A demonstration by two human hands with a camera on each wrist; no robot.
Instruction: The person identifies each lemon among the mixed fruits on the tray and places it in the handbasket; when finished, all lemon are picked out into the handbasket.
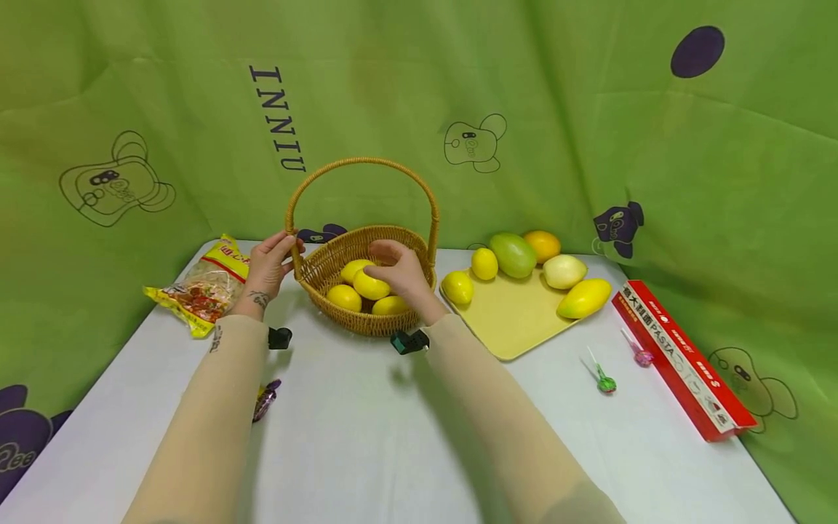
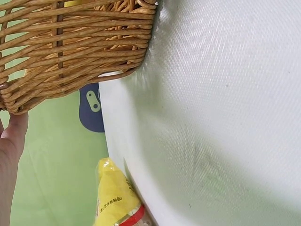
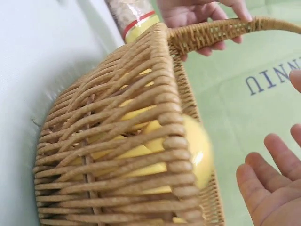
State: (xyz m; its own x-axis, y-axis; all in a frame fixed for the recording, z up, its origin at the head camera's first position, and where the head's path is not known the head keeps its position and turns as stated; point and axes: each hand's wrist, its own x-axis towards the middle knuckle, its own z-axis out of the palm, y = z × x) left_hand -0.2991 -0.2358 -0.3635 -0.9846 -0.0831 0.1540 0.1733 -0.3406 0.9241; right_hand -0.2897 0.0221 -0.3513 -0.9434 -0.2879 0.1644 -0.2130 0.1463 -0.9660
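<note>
A wicker basket [image 1: 353,320] with a tall arched handle [image 1: 363,160] stands toward the back of the table. Several yellow lemons [image 1: 344,298] lie inside it. My left hand [image 1: 268,266] grips the base of the handle on its left side, thumb and fingers around it, as the right wrist view also shows. Over the right part of the basket is my right hand [image 1: 401,273], its fingers loosely spread and holding nothing. In the right wrist view that hand [image 3: 277,193] is apart from the nearest lemon [image 3: 200,150], which shows above the basket's rim.
Right of the basket, a yellow tray [image 1: 504,327] bears several fruits, among them a green mango [image 1: 513,255]. Farther right lie a red pasta box [image 1: 681,356] and two lollipops [image 1: 606,381]. A yellow food bag [image 1: 209,287] sits left; a purple wrapped candy [image 1: 266,400] is partly behind the left sleeve.
</note>
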